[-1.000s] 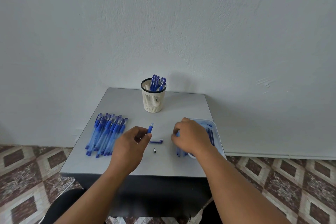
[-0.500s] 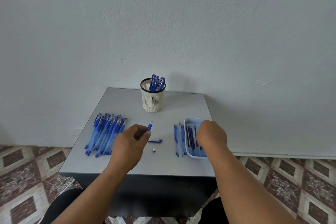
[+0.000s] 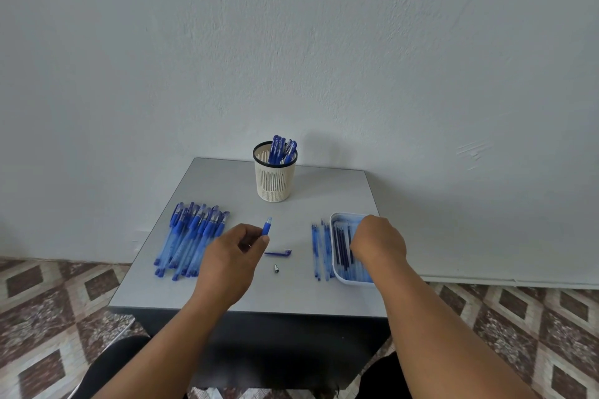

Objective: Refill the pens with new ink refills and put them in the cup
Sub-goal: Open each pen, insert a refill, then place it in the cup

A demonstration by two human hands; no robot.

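On the table, centre: left hand grips an opened pen barrel, its blue end sticking up and away past the fingertips toward the wall
Right side: right hand reaches down into the white tray of refills; its fingers are hidden behind the knuckles, so I cannot tell whether they have pinched one
Beside the tray: several more thin blue refills, probably spent ones, lie on the table just left of the tray, parallel to those inside
Loose parts: a blue cap and a small metal tip lie between the two hands, apart from both
Waiting pens: a pile of capped pens on the left, just beside the left hand
Cup: the slotted cup stands upright at the back centre, already holding a few pens
Key relation: the refills lie with their long axis running away from the person, as the barrel roughly does; the right hand is directly over them, while the barrel waits to its left across the gap holding the loose parts
Likely step: fetching a new refill to bring leftward and slide into the barrel
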